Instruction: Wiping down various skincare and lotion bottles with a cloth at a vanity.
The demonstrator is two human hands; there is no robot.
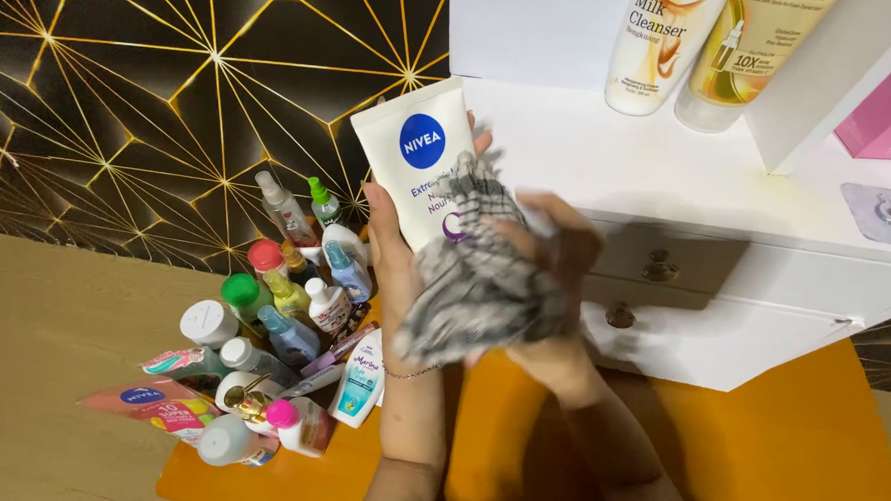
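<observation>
My left hand (390, 253) holds a white squeeze tube (414, 164) with a blue round logo, wide end up, in front of a white dresser. My right hand (554, 285) grips a grey checked cloth (475, 272) and presses it against the front of the tube. The cloth covers the tube's lower part and most of my right fingers. A thin bracelet circles my left wrist.
A cluster of several small bottles and tubes (271, 343) lies on an orange mat (777, 445) at the left. The white dresser (724, 293) with round drawer knobs stands at the right, with two tubes (665, 45) and a pink box (887, 115) on top.
</observation>
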